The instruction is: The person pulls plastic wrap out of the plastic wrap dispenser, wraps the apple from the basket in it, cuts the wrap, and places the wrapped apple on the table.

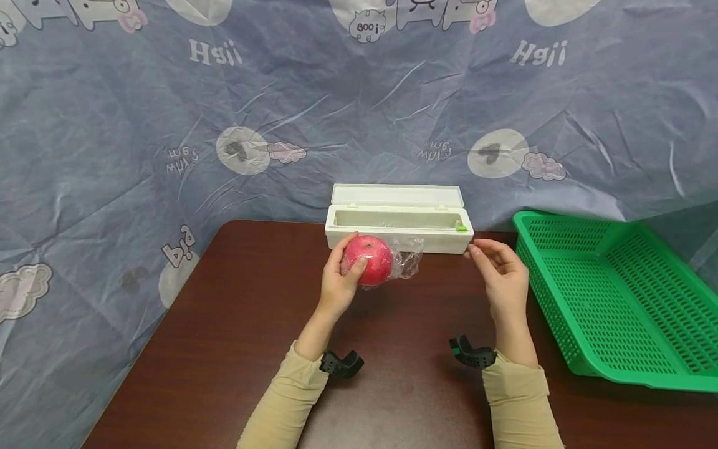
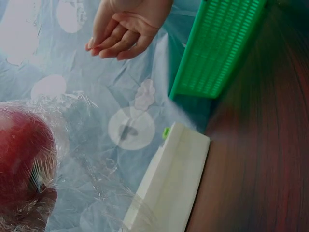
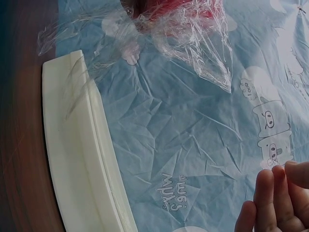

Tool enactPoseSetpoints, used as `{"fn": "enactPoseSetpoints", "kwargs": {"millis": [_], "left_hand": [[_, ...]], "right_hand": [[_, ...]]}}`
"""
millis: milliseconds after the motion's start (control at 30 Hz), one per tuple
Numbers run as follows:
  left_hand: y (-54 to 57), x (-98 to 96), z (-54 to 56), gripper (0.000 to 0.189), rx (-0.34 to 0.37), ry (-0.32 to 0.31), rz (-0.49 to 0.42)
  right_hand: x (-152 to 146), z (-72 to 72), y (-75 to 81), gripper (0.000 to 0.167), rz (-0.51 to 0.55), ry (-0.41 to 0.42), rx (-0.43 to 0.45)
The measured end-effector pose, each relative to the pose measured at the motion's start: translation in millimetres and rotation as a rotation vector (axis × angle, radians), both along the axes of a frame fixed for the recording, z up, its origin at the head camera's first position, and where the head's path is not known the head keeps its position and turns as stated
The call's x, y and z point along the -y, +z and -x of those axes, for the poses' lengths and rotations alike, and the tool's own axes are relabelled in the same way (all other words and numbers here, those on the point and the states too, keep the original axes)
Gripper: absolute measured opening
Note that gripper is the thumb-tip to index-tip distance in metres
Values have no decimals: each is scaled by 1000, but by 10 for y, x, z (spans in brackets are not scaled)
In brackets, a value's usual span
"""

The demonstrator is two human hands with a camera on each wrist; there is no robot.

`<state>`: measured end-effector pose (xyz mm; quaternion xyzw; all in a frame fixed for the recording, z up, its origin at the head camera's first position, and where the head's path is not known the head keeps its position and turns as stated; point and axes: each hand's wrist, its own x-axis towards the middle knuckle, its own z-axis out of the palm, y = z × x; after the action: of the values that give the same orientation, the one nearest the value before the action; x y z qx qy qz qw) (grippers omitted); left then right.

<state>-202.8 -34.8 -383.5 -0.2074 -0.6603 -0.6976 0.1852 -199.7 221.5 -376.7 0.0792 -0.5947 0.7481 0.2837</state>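
My left hand [image 1: 339,284] grips a round red apple [image 1: 374,252], thumb across its front, above the table. Clear plastic wrap [image 1: 407,255] covers the apple and trails off its right side in loose, crumpled folds; the right wrist view shows these folds [image 2: 96,169] hanging free in the left wrist view too. Off to the right, my right hand [image 1: 505,274] is raised near the right end of a white cling film box [image 1: 392,240], its fingers relaxed and bent a little, thumb near the index finger. Nothing shows between them. The box's lid [image 1: 397,194] stands up at the back.
A green slide cutter [image 1: 461,227] sits at the box's right end. To the right stands a green perforated plastic basket [image 1: 586,362] on the dark brown table [image 1: 224,324]. Behind the table hangs a grey-blue printed cloth [image 1: 359,112].
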Motion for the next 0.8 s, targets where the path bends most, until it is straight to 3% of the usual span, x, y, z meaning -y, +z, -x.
{"fn": "enactPoseSetpoints", "kwargs": {"millis": [400,633,800], "left_hand": [[0,-72,-54,50,25,-15,53],[-288,-168,95,53,-14,-65,87],[-363,-235,94,55,-34,-79,148]], "right_hand": [[155,-38,26,20,-89,46,-13],[335,-100,55,20,-207,38,-50],[490,-153,51,22,-279,52,-112]]}}
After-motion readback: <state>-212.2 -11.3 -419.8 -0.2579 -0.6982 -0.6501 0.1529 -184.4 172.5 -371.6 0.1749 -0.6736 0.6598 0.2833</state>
